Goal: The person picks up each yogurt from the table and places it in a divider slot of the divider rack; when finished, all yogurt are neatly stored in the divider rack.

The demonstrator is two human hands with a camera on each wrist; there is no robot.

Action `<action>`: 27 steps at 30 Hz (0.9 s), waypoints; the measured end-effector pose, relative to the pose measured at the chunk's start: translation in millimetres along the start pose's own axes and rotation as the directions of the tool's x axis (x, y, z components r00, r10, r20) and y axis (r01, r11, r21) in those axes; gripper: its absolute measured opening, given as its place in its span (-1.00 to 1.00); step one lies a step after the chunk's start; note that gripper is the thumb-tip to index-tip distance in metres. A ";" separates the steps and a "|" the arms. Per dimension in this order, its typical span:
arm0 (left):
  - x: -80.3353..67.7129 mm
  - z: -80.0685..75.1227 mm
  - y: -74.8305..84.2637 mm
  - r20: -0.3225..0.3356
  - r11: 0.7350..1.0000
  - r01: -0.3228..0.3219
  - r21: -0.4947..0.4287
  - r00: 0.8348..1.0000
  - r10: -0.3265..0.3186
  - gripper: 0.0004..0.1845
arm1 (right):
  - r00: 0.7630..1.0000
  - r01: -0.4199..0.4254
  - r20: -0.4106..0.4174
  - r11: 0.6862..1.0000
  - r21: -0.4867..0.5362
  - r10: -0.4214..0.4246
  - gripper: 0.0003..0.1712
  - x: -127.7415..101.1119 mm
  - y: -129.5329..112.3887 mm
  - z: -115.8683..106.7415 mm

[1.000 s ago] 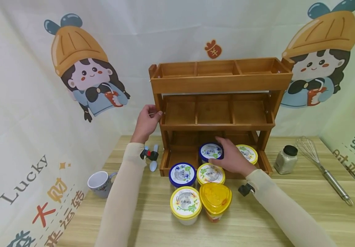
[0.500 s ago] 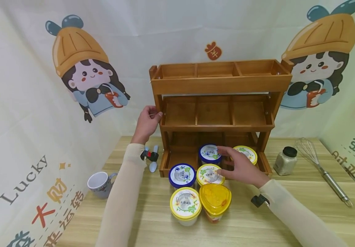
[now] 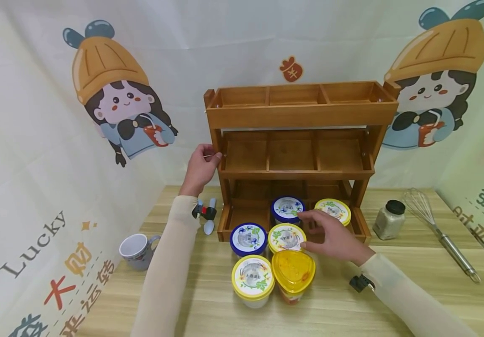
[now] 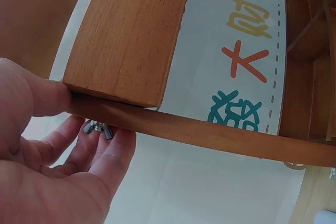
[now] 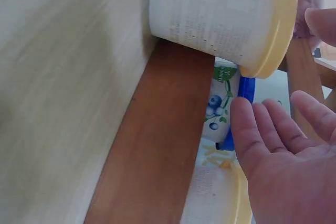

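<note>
My left hand (image 3: 201,167) grips the left side post (image 4: 173,124) of a three-tier wooden shelf (image 3: 300,117); in the left wrist view its fingers curl under the post by a metal wing nut (image 4: 98,127). Loosely bent, my right hand (image 3: 336,238) holds nothing, its thumb by a yellow-lidded tub (image 3: 285,238) in front of the shelf and its fingertips by the blue-lidded tub (image 3: 287,208) in the bottom tier's middle compartment. Another yellow-lidded tub (image 3: 333,209) sits in the right compartment.
Before the shelf stand a blue-lidded tub (image 3: 248,238), a yellow-lidded tub (image 3: 253,277) and a cup with a triangular yellow lid (image 3: 294,270). A mug (image 3: 134,250) and a spoon (image 3: 209,227) lie left; a black-capped jar (image 3: 390,219) and a whisk (image 3: 444,234) are right.
My right hand has drawn back from the blue-lidded tub in the shelf, toward the right and slightly nearer, its fingers coming off the lid. My left hand stays on the post.
</note>
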State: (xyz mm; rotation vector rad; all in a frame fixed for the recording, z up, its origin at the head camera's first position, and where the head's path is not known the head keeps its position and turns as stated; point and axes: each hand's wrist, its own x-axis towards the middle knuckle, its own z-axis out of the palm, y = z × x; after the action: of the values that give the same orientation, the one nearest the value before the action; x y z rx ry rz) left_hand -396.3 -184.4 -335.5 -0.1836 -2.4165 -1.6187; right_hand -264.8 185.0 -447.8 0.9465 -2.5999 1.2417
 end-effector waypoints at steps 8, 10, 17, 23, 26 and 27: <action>2.0 -0.1 -0.7 -0.002 1.000 0.003 0.000 1.000 -0.003 -0.53 | 0.993 -0.025 0.113 0.994 0.108 0.013 -0.17 -4.3 4.5 3.0; 2.6 0.1 -0.6 -0.003 1.000 0.004 -0.004 1.000 -0.004 -0.53 | 0.990 -0.036 0.140 0.993 0.110 0.020 -0.14 -4.4 4.9 3.4; 2.4 0.7 1.7 -0.002 1.000 0.003 -0.003 1.000 -0.003 -0.54 | 0.985 -0.048 0.166 0.999 -0.013 0.049 -0.09 -0.3 5.2 5.3; 1.7 0.7 -0.3 -0.002 1.000 0.005 -0.010 1.000 -0.005 -0.54 | 0.979 -0.068 0.185 0.995 -0.073 0.081 -0.06 4.6 6.4 8.3; 1.0 0.9 -1.2 -0.002 1.000 0.005 -0.013 1.000 -0.005 -0.53 | 0.978 -0.084 0.189 0.995 -0.049 0.092 -0.06 4.7 6.1 9.0; 0.9 1.0 -1.6 -0.003 1.000 0.006 -0.014 1.000 -0.006 -0.54 | 0.978 -0.084 0.187 0.995 -0.045 0.091 -0.07 4.3 5.9 9.0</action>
State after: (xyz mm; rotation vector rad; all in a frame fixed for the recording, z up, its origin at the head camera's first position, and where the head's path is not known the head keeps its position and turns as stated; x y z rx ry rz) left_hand -397.7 -184.1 -337.1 -0.1770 -2.4062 -1.6382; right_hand -270.2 179.1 -456.1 0.9994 -2.8283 1.1716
